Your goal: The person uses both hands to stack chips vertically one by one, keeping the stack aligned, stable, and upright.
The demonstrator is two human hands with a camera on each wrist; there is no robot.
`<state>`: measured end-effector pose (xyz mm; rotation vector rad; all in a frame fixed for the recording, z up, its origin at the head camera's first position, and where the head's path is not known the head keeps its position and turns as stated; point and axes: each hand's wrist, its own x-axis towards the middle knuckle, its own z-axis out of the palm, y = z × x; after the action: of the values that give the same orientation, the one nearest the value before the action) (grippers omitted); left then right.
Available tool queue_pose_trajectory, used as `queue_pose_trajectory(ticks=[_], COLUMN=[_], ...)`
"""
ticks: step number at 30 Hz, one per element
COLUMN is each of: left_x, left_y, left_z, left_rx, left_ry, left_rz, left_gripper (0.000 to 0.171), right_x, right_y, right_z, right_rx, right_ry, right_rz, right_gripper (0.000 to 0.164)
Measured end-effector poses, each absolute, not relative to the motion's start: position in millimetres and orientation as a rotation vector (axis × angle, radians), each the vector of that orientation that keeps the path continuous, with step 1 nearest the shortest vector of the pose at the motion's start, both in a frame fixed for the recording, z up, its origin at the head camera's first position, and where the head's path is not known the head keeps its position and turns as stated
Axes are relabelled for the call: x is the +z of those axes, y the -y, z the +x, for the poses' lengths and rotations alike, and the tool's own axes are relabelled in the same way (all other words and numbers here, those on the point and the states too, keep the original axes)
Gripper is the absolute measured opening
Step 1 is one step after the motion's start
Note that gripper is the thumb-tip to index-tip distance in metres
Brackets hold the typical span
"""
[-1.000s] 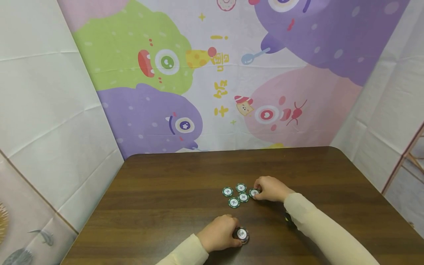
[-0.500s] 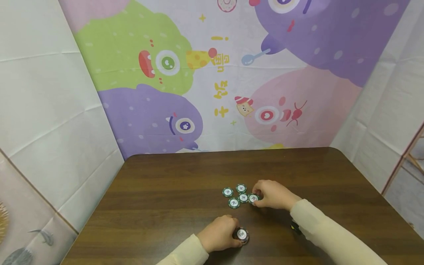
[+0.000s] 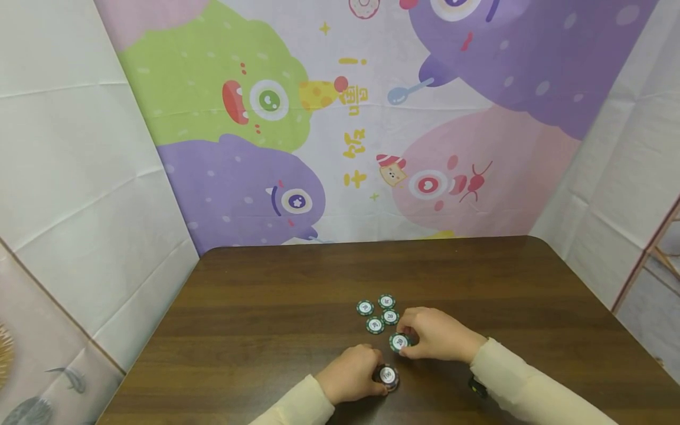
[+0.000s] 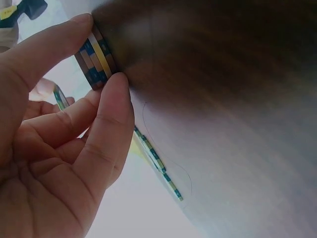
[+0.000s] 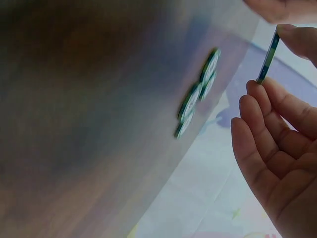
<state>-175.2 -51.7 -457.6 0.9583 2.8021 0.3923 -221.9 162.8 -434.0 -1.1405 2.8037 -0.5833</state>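
Observation:
My left hand (image 3: 352, 373) grips a short stack of dark poker chips (image 3: 389, 376), its top chip marked 100, on the table. In the left wrist view the stack (image 4: 97, 57) shows its layered edges between thumb and fingers. A green-and-white poker chip (image 3: 399, 342) marked 20 is pinched between thumb and fingers of my right hand (image 3: 440, 335), just beyond the stack. Seen from the right wrist, that chip (image 5: 268, 57) is edge-on and off the table. Several more green chips (image 3: 375, 324) lie flat in a cluster farther back.
The brown wooden table (image 3: 255, 330) carries the chips. A cartoon-printed cloth (image 3: 340, 147) hangs behind its far edge, and pale cloth panels (image 3: 90, 147) stand at both sides.
My right hand has picked up the rightmost green chip from the cluster and brought it nearer, toward the dark stack. The left hand has stayed in place on the stack.

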Motion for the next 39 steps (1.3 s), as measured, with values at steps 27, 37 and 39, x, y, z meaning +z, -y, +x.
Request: queue_pose_trajectory(ticks=[27, 37, 39], left_x=[-458.1, -459.3, -460.1], left_y=[52.9, 52.9, 53.3], left_z=[-174.9, -174.9, -175.2], left_rx=[0.413, 0.445, 0.447], left_ry=[-2.82, -2.806, -2.806], left_rz=[0.949, 0.933, 0.942], left_gripper=[0.029, 0.032, 0.033], right_x=[-449.2, -448.4, -448.4], right_y=[-138.3, -134.9, -134.8], right_z=[-194.9, -191.9, -191.6], right_rx=[-0.521, -0.484, -0.487], right_ry=[-2.705, -2.713, -2.709], right_rz=[-1.293, -1.3, -1.295], right_gripper=[0.029, 0.029, 0.029])
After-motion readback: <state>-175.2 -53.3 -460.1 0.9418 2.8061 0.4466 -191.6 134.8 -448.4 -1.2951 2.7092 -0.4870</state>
